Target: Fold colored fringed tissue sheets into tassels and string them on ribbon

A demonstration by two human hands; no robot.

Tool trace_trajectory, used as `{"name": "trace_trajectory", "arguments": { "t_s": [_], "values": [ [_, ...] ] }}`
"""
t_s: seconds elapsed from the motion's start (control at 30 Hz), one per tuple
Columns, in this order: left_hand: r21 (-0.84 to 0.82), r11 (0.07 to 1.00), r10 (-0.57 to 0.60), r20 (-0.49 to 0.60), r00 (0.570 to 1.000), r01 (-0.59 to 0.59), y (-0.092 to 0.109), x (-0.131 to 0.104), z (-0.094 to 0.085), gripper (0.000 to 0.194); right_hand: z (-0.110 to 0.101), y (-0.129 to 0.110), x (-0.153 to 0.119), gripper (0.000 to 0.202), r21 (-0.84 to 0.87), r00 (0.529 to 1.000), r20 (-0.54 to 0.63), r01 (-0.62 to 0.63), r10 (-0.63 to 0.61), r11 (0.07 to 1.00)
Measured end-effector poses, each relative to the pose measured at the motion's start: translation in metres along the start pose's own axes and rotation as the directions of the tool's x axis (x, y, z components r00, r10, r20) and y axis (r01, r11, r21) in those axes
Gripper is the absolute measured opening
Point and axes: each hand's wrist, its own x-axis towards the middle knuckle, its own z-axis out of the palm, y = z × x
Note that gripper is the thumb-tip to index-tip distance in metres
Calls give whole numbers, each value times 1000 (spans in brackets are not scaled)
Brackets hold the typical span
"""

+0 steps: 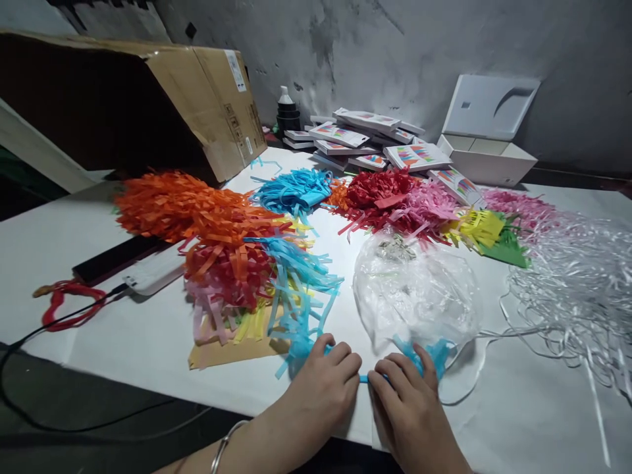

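Observation:
Side by side at the table's front edge, my left hand point(328, 385) and my right hand point(407, 395) are both closed on one blue paper tassel point(434, 355). Its thin twisted middle shows in the small gap between my fists. Blue fringe spreads out past the right hand, and more fringe lies beyond the left. Just past the left hand, loose blue tassels point(309, 263) overlap a heap of orange tassels point(182, 207) and red ones point(237, 270). A clear plastic bag point(415, 289) with small metallic bits inside lies beyond the right hand. My fingertips are partly hidden.
A large open cardboard box point(212, 99) stands at the back left. Flat printed boxes point(365, 131) are piled by the wall, beside an open white box point(486, 158). White ribbon strands point(577, 289) spread at right. A power bank point(153, 273) with a cable lies at left.

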Motion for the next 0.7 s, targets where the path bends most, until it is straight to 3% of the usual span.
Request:
{"name": "trace_trajectory", "arguments": {
  "t_s": [0.13,0.23,0.33,0.43,0.5,0.57,0.63,0.7],
  "values": [
    [-206,965,-153,59,986,162,-2,5,1,14,4,-1,4,31,-102,1000,6,22,-22,995],
    [-491,803,-271,205,941,338,-4,5,-18,20,-4,0,8,34,-85,996,6,85,-85,993],
    [-732,461,-290,410,865,502,-4,3,-42,24,-25,3,11,25,-66,977,-15,212,-213,975],
    [-794,20,-274,579,767,607,0,3,-52,23,-45,3,15,22,-63,955,-23,293,-295,954],
    [-784,-242,-258,620,741,572,6,6,-50,33,-49,2,16,23,18,968,-90,236,-233,972],
    [-780,-395,-264,602,754,485,14,8,-43,40,-44,-2,16,22,177,984,-147,126,-100,976],
    [-812,-431,-311,544,779,394,20,11,-35,44,-33,-7,13,18,371,984,-166,3,64,928],
    [-862,-389,-375,472,798,327,25,13,-28,44,-20,-13,7,17,496,960,-185,-93,210,863]
  ]
}}
